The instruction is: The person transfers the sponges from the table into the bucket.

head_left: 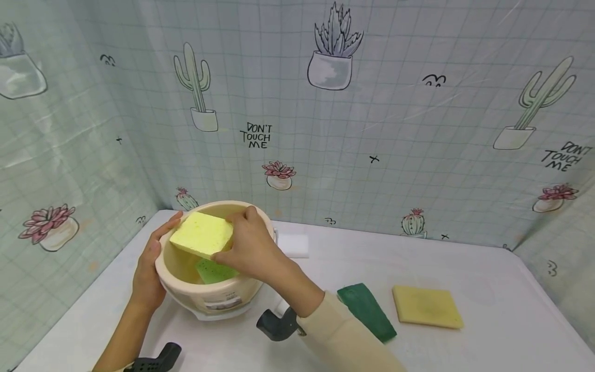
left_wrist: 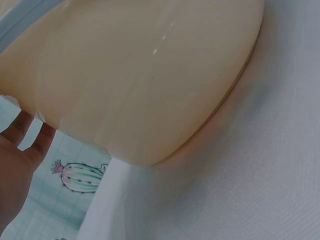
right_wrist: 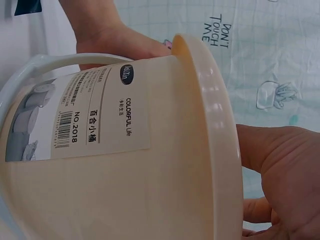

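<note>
A cream plastic bucket (head_left: 173,279) with a pale handle stands at the left of the white table. My left hand (head_left: 150,274) holds it from the left, fingers curving along the outside just under the rim; in the left wrist view fingers (left_wrist: 42,140) touch its wall. Over the bucket's mouth, my right hand (head_left: 253,245) pinches a bright yellow sponge (head_left: 201,233) between thumb and fingers. Beneath that sponge, a light green sponge (head_left: 214,271) shows inside the bucket. In the right wrist view the rim hides the yellow sponge; a printed label (right_wrist: 107,112) faces the camera.
Right of my right forearm lies a dark green, flat piece (head_left: 367,311), partly behind the sleeve. A flat, duller yellow sponge (head_left: 427,307) lies farther right. Something white (head_left: 295,246) sits behind the bucket. Cactus-printed curtain (head_left: 372,124) borders the table's back and sides.
</note>
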`<state>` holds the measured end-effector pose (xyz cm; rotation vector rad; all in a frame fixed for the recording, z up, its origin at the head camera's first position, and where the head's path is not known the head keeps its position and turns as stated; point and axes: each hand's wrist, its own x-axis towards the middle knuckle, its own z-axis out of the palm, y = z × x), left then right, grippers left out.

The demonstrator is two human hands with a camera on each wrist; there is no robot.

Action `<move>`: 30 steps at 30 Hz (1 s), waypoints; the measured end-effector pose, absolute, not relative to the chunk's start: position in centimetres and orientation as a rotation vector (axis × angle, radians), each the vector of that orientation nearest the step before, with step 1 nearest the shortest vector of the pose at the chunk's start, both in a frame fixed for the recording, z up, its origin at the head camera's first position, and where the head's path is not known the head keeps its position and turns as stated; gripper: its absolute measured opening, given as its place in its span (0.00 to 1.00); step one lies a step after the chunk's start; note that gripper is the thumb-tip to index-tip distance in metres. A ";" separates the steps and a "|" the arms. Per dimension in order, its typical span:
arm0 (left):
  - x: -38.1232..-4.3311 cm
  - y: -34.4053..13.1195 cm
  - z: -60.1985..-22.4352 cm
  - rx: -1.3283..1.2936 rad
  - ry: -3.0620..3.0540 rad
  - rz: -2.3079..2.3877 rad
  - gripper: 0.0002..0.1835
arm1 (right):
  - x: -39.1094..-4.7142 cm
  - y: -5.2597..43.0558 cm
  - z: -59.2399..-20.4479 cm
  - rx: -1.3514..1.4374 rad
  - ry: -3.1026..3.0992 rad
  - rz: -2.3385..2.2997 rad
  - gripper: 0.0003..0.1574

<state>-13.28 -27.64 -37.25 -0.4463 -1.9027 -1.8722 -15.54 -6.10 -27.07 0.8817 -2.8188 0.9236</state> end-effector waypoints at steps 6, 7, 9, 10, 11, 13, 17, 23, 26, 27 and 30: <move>-13.3 -27.7 -37.3 -0.417 -1.901 -1.924 0.30 | -15.6 -5.8 -26.9 0.941 -2.822 0.968 0.36; -13.3 -27.7 -37.3 -0.420 -1.899 -1.933 0.30 | -15.6 -5.7 -26.9 0.958 -2.809 0.982 0.32; -13.3 -27.7 -37.3 -0.422 -1.896 -1.943 0.30 | -15.8 -5.6 -26.8 0.995 -2.776 0.994 0.24; -13.2 -27.7 -37.3 -0.427 -1.896 -1.944 0.30 | -15.8 -5.6 -26.8 1.012 -2.761 0.996 0.20; -13.2 -27.7 -37.3 -0.430 -1.896 -1.945 0.30 | -15.9 -5.5 -26.8 1.024 -2.749 1.000 0.17; -13.2 -27.7 -37.3 -0.440 -1.895 -1.942 0.29 | -15.9 -5.4 -26.8 1.029 -2.738 1.011 0.14; -13.2 -27.7 -37.2 -0.447 -1.894 -1.933 0.29 | -15.9 -5.2 -27.1 1.020 -2.743 1.065 0.13; -13.3 -27.6 -37.3 -0.425 -1.887 -1.931 0.29 | -15.9 -5.1 -27.2 1.016 -2.754 1.115 0.13; -13.3 -27.6 -37.3 -0.411 -1.880 -1.935 0.30 | -15.9 -5.1 -27.2 1.012 -2.764 1.110 0.14; -13.3 -27.5 -37.3 -0.409 -1.878 -1.935 0.30 | -16.0 -5.1 -27.2 1.012 -2.765 1.107 0.13; -13.3 -27.5 -37.3 -0.404 -1.875 -1.934 0.30 | -16.0 -5.1 -27.2 1.014 -2.762 1.094 0.12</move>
